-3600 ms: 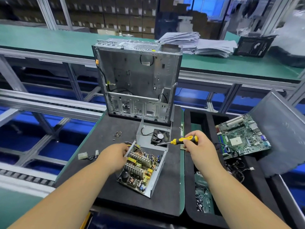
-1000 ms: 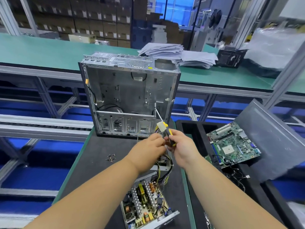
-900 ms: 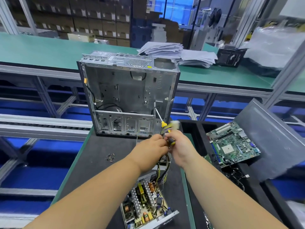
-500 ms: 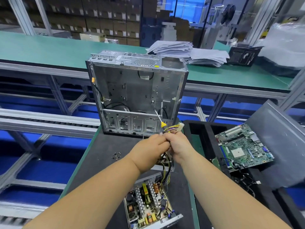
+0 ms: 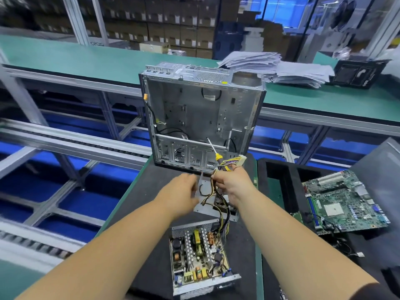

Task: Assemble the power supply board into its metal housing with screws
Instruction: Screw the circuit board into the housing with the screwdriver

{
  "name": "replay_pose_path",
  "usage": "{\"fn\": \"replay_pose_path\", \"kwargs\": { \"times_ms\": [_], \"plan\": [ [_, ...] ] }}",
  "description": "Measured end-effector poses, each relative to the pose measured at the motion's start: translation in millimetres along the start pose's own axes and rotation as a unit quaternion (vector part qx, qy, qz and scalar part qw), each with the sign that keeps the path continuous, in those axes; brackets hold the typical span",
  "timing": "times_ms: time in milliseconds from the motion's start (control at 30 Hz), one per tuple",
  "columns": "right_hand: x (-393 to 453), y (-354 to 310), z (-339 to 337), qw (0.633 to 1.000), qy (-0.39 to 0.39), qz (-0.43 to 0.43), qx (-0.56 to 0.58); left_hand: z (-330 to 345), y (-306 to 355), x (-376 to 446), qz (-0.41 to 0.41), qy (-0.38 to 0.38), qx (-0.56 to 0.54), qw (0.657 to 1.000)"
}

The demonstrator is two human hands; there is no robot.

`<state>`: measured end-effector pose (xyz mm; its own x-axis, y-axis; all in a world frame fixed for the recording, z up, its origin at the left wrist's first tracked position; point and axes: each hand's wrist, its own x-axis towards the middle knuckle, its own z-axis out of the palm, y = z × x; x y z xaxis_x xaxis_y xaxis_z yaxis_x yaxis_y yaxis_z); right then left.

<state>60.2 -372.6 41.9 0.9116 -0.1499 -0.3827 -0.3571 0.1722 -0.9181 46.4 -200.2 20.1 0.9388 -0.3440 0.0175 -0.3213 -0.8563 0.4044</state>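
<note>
Gripping cable bundle (image 5: 225, 164) and screwdriver (image 5: 217, 155): right hand (image 5: 232, 184).

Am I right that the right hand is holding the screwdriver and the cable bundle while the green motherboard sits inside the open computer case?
Not quite: in the head view the motherboard lies in the black tray, right of the computer case. The right hand does hold the screwdriver and cable bundle.

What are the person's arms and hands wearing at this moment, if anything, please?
Very little. The left hand and the right hand are bare, with no gloves, and no ring or watch shows, though the left hand is blurred. Both forearms are uncovered along their length. Only at the bottom right corner does the edge of a dark sleeve appear on the right arm. No wrist strap is visible.
</note>
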Motion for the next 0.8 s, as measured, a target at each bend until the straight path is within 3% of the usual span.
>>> {"fn": "replay_pose_path", "kwargs": {
  "times_ms": [100,200,300,500,800],
  "plan": [
    [4.3,0.9,-5.2,1.0,0.002,-0.015,-0.017,3.1,-20.4,-17.4,-0.132,-0.226,0.041,0.964],
    [8.8,4.6,-13.5,0.998,0.015,-0.04,-0.044,13.1,-29.6,-35.1,-0.183,-0.321,-0.011,0.929],
    [7.1,3.7,-19.7,0.996,0.013,-0.067,-0.055,26.7,-29.0,-37.7,-0.185,-0.279,-0.106,0.936],
    [0.4,2.7,-37.8,0.991,0.043,-0.088,-0.095,39.9,-17.7,-24.4,-0.149,-0.179,-0.124,0.965],
    [-8.1,9.6,-91.1,0.979,0.13,-0.064,-0.14,65.1,21.6,15.5,0.005,-0.187,-0.098,0.977]
  ]
}}
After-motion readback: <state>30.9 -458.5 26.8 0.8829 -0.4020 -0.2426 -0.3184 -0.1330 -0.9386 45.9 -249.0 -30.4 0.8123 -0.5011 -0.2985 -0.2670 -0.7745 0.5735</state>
